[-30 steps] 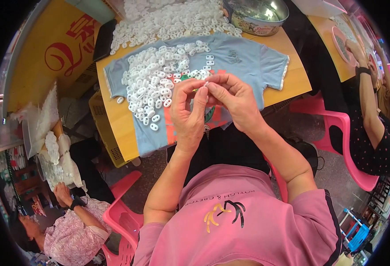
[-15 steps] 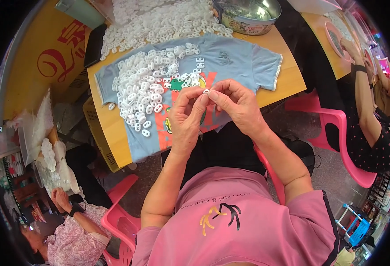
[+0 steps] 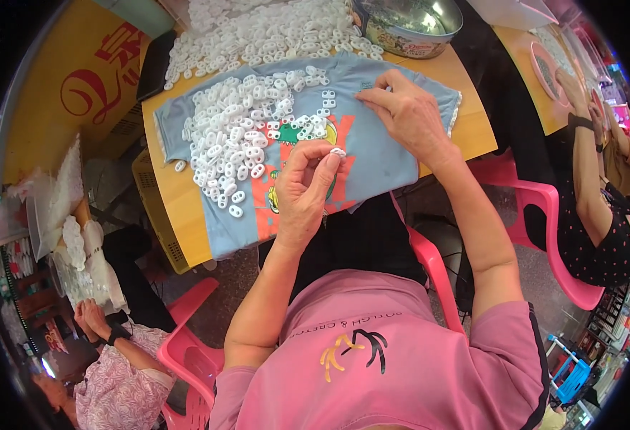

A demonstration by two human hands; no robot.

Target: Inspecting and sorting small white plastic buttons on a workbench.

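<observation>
My left hand [image 3: 305, 192] pinches a small white oval plastic piece with two holes [image 3: 338, 152] between thumb and forefinger. Farther off and to the right, my right hand [image 3: 414, 120] reaches over the blue T-shirt [image 3: 379, 168] spread on the table. Its fingertips come together beside a patch of tiny dark bits [image 3: 367, 84]; whatever they hold is too small to make out. Left of my hands lies a loose heap of similar white oval pieces [image 3: 222, 136]. A few square-looking white pieces [image 3: 328, 102] sit in a short column near the shirt's print.
Behind the shirt, a larger pile of white pieces [image 3: 257, 36] covers the wooden table [image 3: 472, 129]. A round metal tin [image 3: 408, 36] stands at the back right. Pink chairs [image 3: 544, 215] flank me, and people work at both sides.
My right hand has left the white piece and moved away to the right, to the dark bits on the shirt. My left hand keeps the piece in nearly the same place.
</observation>
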